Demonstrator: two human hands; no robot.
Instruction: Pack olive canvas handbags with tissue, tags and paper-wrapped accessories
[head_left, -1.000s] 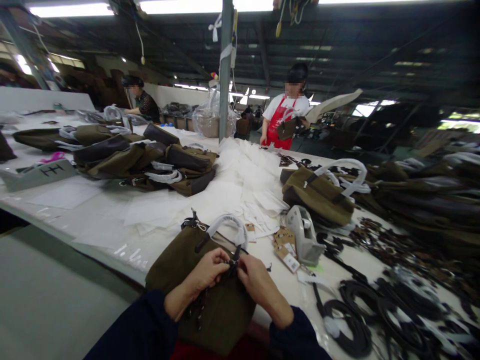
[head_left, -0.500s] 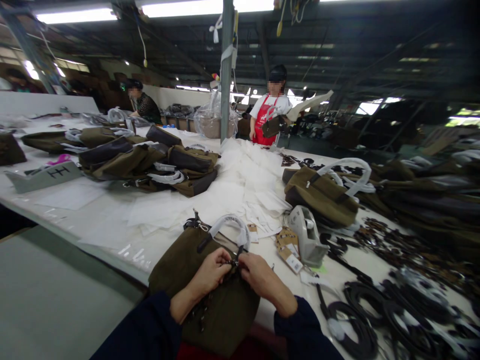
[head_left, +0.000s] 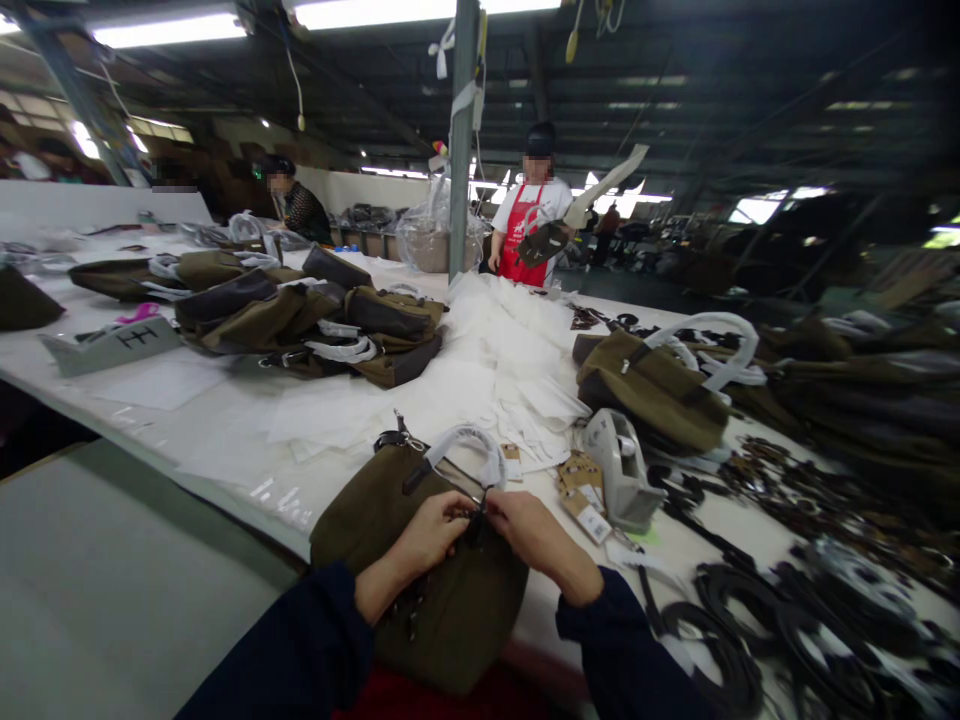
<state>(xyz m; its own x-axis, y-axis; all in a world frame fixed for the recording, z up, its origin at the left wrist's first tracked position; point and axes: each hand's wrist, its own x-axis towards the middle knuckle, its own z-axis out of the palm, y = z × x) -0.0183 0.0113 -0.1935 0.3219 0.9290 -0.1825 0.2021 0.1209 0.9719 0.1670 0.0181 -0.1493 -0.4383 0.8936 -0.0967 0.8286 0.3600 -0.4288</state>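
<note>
An olive-green handbag (head_left: pixel 360 510) leans at the near edge of the table, close to my body. Its handle (head_left: pixel 469 435) is wrapped in white film and stands up at the bag's top. My left hand (head_left: pixel 439 532) is closed, fingers pinched at a small dark fitting (head_left: pixel 474 525) near the handle's base. From the other side my right hand (head_left: pixel 529 530) pinches at the same spot, thumb and forefinger together. The fingers partly hide the fitting, so its exact kind is unclear. A dark strap with a metal clip (head_left: pixel 401 430) lies at the bag's far corner.
Brown tags (head_left: pixel 581 485) and a grey tape dispenser (head_left: pixel 621 470) sit right of the bag. Coiled black straps (head_left: pixel 712 640) lie at the right. White paper sheets (head_left: pixel 502 350) cover the table's middle. More bags (head_left: pixel 300 315) are piled left. A co-worker in a red apron (head_left: pixel 521 235) stands beyond.
The view has shifted slightly, so the scene sits a little further right. Both hands stay at the fitting, their fingers slightly repositioned. The co-worker in the apron has moved a little left.
</note>
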